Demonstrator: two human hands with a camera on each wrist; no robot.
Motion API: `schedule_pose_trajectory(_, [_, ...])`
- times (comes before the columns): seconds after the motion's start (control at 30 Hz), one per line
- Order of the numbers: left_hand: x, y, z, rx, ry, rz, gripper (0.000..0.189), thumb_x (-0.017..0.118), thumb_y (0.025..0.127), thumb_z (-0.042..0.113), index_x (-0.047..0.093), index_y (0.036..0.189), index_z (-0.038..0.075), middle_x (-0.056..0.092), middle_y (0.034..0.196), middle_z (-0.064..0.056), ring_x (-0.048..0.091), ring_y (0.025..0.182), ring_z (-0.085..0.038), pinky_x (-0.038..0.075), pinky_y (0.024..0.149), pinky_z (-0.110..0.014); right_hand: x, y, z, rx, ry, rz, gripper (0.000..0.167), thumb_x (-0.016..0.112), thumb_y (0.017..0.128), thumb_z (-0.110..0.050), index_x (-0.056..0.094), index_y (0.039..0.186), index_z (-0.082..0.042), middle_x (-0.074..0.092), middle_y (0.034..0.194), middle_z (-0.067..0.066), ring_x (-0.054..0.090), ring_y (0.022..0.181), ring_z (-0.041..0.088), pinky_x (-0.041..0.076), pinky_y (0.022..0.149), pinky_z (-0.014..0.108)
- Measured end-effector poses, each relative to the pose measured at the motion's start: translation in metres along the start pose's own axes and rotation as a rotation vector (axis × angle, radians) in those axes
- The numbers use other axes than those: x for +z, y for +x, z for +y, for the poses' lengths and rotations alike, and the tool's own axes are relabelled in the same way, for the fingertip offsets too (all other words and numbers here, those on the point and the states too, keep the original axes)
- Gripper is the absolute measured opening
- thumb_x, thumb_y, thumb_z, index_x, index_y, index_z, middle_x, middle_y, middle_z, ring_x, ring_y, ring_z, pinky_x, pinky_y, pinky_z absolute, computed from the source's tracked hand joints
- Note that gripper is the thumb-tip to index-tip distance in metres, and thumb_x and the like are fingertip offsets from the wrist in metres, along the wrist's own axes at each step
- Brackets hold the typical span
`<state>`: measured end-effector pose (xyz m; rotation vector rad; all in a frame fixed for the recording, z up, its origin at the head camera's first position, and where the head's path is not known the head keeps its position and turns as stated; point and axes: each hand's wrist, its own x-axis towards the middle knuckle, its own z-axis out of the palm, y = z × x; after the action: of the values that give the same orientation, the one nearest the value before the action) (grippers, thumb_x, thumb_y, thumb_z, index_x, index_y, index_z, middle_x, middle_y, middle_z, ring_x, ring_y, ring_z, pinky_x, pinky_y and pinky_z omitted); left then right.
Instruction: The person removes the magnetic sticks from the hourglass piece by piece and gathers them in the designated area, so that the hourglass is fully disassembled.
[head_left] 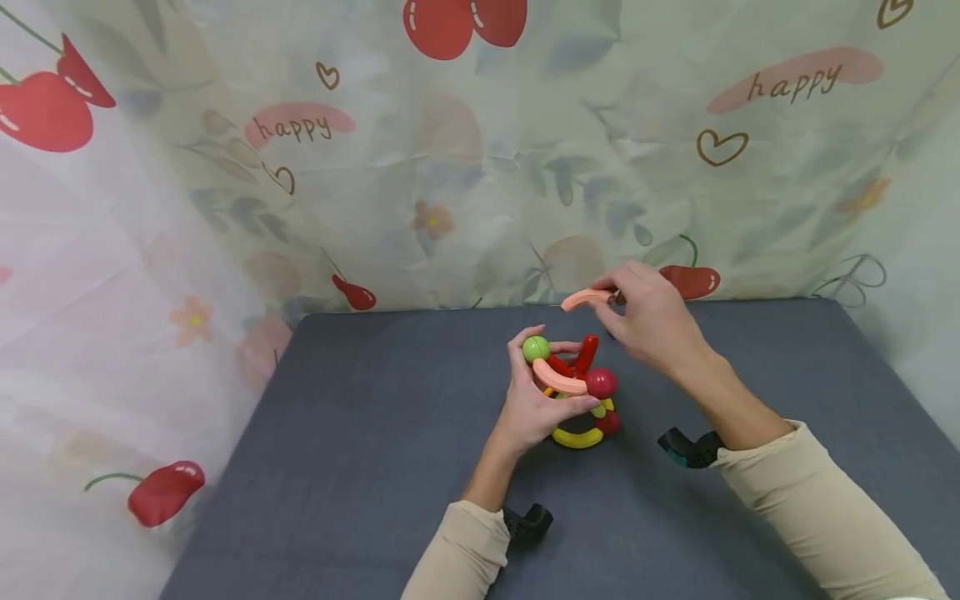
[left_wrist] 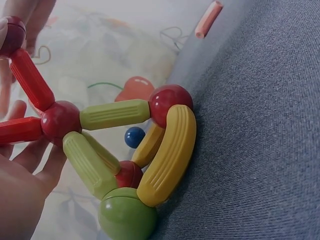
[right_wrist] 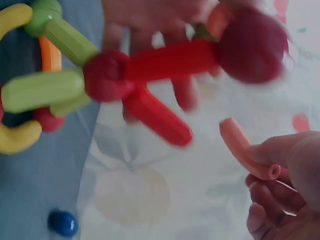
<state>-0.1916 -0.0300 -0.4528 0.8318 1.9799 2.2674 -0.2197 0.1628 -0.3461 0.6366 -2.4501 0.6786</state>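
Observation:
A toy structure of balls and rods stands on the table. Its base has yellow curved rods (left_wrist: pixel 170 155), a green ball (left_wrist: pixel 127 215) and red balls; straight green rods (left_wrist: pixel 115 114) rise to a central red ball (left_wrist: pixel 60 120). Red rods (right_wrist: pixel 172 60) fan upward from there. A salmon curved rod (head_left: pixel 558 379) joins a light green ball (head_left: pixel 536 348) to a dark red ball (head_left: pixel 601 383) at the top. My left hand (head_left: pixel 531 412) grips this upper part, thumb by the dark red ball. Above and right, my right hand (head_left: pixel 654 323) pinches another salmon curved rod (right_wrist: pixel 240 152).
A blue ball (right_wrist: pixel 63 223) lies on the dark grey table (head_left: pixel 375 433) beyond the structure. Farther off, a loose pinkish rod (left_wrist: pixel 208 20) shows in the left wrist view. A printed cloth (head_left: pixel 480 167) hangs along the table's back edge.

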Motion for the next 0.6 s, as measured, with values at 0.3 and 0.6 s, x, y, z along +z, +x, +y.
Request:
schedule_pose_trajectory(0.3, [0.0,0.0,0.001,-0.044,-0.032,0.003,0.098,0.082,0.084,0.008,0.013,0.151,0.028,0.051,0.146,-0.009,0.048,0.139,-0.035,0.053,0.107,-0.034,-0.035,-0.063,0.08,0.301,-0.019,-0.05,0.024,0.069,0.099,-0.02,0.071,0.111,0.0,0.068,0.101,0.018,0.059,0.084,0.027,0.047,0.07,0.04])
schedule_pose_trajectory(0.6, [0.002,0.0,0.0,-0.062,-0.039,0.016,0.097,0.082,0.084,0.006,0.016,0.148,0.038,0.052,0.145,-0.007,0.048,0.139,-0.03,0.054,0.105,-0.034,-0.045,-0.163,0.159,0.622,-0.047,-0.21,0.054,0.058,0.103,-0.044,0.065,0.123,0.005,0.067,0.113,0.03,0.063,0.087,0.03,0.043,0.063,0.029])
